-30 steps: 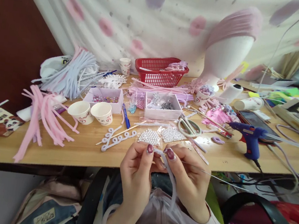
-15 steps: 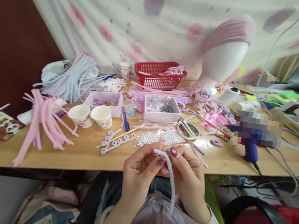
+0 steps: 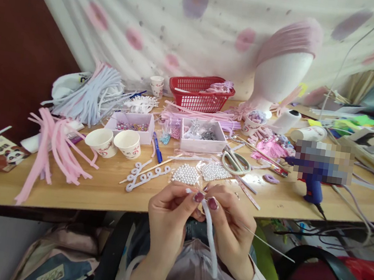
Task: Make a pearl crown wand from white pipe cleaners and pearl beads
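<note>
Just over the table's front edge, my left hand [image 3: 168, 218] pinches a pale lilac pipe cleaner [image 3: 210, 243] between thumb and index finger. Close against it, my right hand [image 3: 234, 237] grips the same stem with thumb and fingers, and the fuzzy tail hangs down between my palms. A thin bare wire [image 3: 273, 245] sticks out to the right past my right hand; fingers cover where it begins. Beyond my fingertips lie bags of white pearl beads [image 3: 185, 175] and a looped, bent pipe-cleaner piece [image 3: 148, 179] beside a thin wooden stick.
Scissors [image 3: 236, 162] and a blue glue gun [image 3: 314, 188] lie to the right. Paper cups [image 3: 127, 144], a blue pen [image 3: 158, 149] and pink pipe cleaners [image 3: 55, 156] are on the left. Behind stand a bead box [image 3: 202, 146], a red basket [image 3: 197, 100] and a white head form [image 3: 279, 74].
My hands have shifted slightly left and the fingertips have drawn closer together on the pipe cleaner. The thin wire now points down to the right, reaching beyond my right hand.
</note>
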Demonstrator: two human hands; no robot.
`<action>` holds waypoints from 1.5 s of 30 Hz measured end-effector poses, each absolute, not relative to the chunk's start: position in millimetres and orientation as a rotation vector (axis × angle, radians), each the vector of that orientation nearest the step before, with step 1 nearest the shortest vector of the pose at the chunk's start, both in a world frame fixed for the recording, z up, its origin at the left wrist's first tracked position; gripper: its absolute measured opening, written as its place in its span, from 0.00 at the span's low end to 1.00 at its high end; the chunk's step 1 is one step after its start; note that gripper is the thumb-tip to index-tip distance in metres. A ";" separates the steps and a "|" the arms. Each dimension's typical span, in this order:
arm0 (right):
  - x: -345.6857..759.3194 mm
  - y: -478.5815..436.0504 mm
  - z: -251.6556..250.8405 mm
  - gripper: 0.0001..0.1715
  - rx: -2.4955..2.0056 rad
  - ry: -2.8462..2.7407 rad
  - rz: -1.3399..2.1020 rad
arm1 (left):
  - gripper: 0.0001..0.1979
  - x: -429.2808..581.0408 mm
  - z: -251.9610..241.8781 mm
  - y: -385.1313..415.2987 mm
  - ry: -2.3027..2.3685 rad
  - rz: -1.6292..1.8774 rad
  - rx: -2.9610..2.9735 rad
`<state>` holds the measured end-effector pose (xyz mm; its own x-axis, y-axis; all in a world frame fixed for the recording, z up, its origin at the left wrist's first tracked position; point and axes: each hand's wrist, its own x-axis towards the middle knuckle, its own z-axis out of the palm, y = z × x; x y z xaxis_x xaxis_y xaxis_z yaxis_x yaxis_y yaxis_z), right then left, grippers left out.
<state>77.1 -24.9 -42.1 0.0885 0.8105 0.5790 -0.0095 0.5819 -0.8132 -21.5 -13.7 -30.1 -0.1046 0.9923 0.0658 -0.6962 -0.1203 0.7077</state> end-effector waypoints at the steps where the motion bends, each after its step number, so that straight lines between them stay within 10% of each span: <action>1: 77.6 -25.1 -41.6 0.11 -0.761 -1.398 0.639 | 0.06 -20.8 -29.3 -14.6 0.603 1.601 0.634; 45: 85.8 -21.6 -42.0 0.21 -0.873 -1.294 0.880 | 0.07 -25.5 -36.4 -10.7 0.758 1.511 0.717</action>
<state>85.8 -21.6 -42.0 0.0702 0.9081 0.4128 -0.0508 0.4165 -0.9077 -25.5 -10.7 -36.4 -0.0696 0.9975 0.0073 -0.5903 -0.0471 0.8058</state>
